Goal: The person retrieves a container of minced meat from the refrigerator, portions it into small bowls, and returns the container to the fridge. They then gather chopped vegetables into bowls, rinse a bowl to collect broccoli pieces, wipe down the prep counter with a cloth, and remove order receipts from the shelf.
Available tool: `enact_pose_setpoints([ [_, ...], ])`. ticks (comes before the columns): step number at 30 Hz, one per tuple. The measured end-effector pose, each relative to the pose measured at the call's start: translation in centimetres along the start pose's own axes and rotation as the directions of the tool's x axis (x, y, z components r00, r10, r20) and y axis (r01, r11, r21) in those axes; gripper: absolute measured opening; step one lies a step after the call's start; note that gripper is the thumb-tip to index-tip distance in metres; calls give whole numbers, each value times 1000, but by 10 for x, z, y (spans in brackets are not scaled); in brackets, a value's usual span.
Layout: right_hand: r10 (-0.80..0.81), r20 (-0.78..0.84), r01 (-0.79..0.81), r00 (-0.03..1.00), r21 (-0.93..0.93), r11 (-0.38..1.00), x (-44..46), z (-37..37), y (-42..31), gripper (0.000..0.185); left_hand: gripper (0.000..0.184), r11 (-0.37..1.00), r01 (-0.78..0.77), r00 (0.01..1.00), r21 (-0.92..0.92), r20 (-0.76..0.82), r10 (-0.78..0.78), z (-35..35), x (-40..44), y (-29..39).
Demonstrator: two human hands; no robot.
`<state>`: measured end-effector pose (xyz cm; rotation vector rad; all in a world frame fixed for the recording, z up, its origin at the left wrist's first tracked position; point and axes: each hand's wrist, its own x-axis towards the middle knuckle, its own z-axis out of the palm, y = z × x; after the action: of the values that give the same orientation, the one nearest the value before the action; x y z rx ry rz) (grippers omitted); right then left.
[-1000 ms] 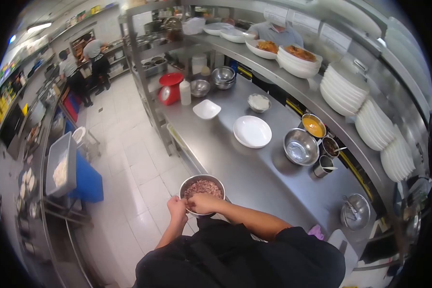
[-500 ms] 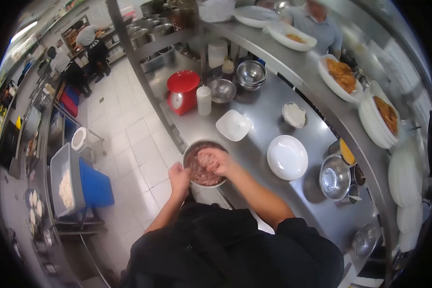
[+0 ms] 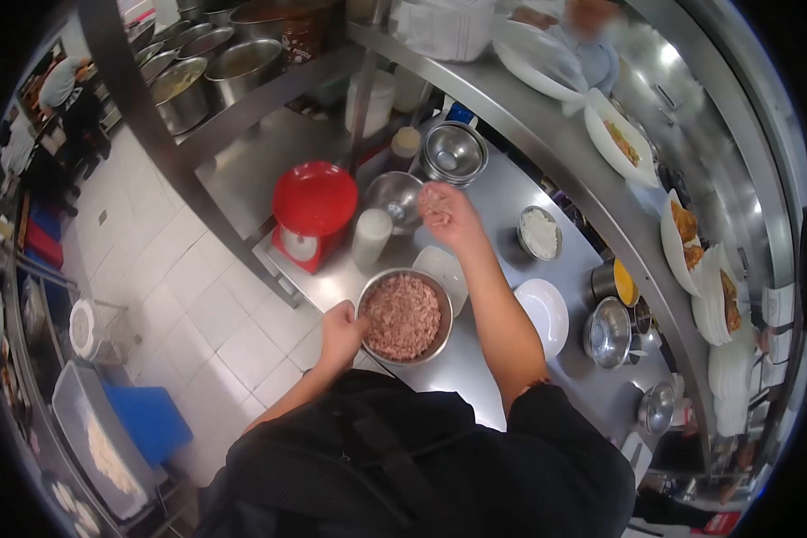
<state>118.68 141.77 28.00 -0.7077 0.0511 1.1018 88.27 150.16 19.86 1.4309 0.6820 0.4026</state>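
Note:
Raw minced meat fills a round metal bowl at the counter's edge, close to my body. The bowl's left rim is gripped by my left hand, fingers closed on it. My right hand is raised beyond the bowl, beside an empty small metal bowl. Its fingers are curled around some pinkish minced meat, with bits stuck to them. A white square dish lies partly behind my right forearm. A red kitchen scale and a white squeeze bottle stand just past the meat bowl.
Stacked metal bowls, a bowl of white powder and a white plate stand on the counter. An overhead shelf carries plated food. Large pots are at back left. Two people stand far left; another is behind the shelf.
My right hand has come up out of the meat bowl and moved forward and right, carrying meat. The left hand stays on the rim. The view has shifted closer to the counter.

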Motion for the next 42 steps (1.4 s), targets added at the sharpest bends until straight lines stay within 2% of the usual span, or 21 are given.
enact_pose_setpoints([
  [1, -7, -15, 7, 1000, 8, 1000, 23, -11, 3, 13, 23, 999, 43, 999, 3, 28, -43, -4, 2, 7],
  [3, -278, -145, 150, 950, -570, 808, 63, -21, 19, 14, 23, 996, 87, 991, 18, 96, -89, -13, 9, 12],
  [4, -287, -159, 153, 945, -561, 814, 78, -22, 21, 14, 23, 992, 123, 981, 31, 148, -126, -17, 14, 13],
  [6, -341, -213, -15, 915, -865, 501, 94, -20, 24, 17, 24, 989, 145, 964, 39, 219, -150, -23, 23, 5],
  [8, -369, -250, -17, 895, -847, 532, 97, -22, 12, 19, 25, 994, 59, 949, 90, 305, -84, -27, 32, 0],
  [12, -395, -371, 23, 840, -704, 709, 69, -24, 3, 20, 24, 986, 137, 898, 93, 408, -163, -22, 44, -6],
  [14, -432, -277, 261, 858, -490, 832, 34, -26, 11, 12, 24, 984, 112, 870, 142, 465, -166, -15, 47, -17],
  [16, -372, -281, 326, 885, -197, 924, -18, -20, 31, 10, 24, 981, 139, 839, 137, 510, -190, -4, 43, -18],
  [18, -401, -219, 383, 890, -123, 916, -87, -10, 63, 12, 24, 979, 160, 812, 124, 548, -202, 11, 33, -22],
  [20, -399, -311, 277, 863, -369, 887, -146, -30, 98, 17, 27, 981, 166, 784, 102, 590, -194, 31, 23, -35],
  [22, -374, -459, -127, 806, -751, 648, -197, -38, 126, 29, 27, 982, 147, 746, 116, 639, -188, 54, 13, -37],
  [23, -384, -462, -118, 800, -748, 653, -219, -47, 144, 29, 28, 981, 143, 709, 132, 678, -194, 63, 7, -37],
  [24, -573, -316, -215, 756, -947, 238, -239, -57, 163, 35, 28, 981, 135, 701, 137, 687, -192, 71, 3, -33],
  [25, -673, -99, -326, 733, -919, -220, -254, -65, 178, 42, 27, 977, 31, 636, 211, 750, -182, 80, 4, -27],
  [26, -688, -99, -330, 719, -920, -213, -266, -69, 188, 42, 29, 959, -86, 562, 270, 808, -177, 92, 6, -21],
  [28, -703, -69, -481, 708, -775, -409, -284, -75, 203, 52, 34, 832, -480, 593, 278, 801, 75, 106, 34, -10],
  [32, -711, -179, -480, 680, -842, -247, -297, -109, 197, 44, 18, 566, -780, 567, 268, 685, 457, 135, 98, 113],
  [34, -738, -231, -486, 634, -861, -148, -297, -119, 197, 37, 17, 420, -824, 559, 380, 665, 495, 145, 139, 147],
  [37, -576, -338, -454, 744, -888, -65, -304, -126, 189, 43, 21, 57, -752, 644, 656, 714, 274, 137, 240, 134],
  [40, -625, -230, -395, 746, -908, -137, -322, -96, 188, 51, 28, -90, -679, 716, 729, 684, 138, 104, 306, 89],
  [42, -636, -234, -432, 735, -885, -175, -322, -96, 194, 55, 32, -54, -646, 759, 761, 648, 56, 92, 320, 72],
])
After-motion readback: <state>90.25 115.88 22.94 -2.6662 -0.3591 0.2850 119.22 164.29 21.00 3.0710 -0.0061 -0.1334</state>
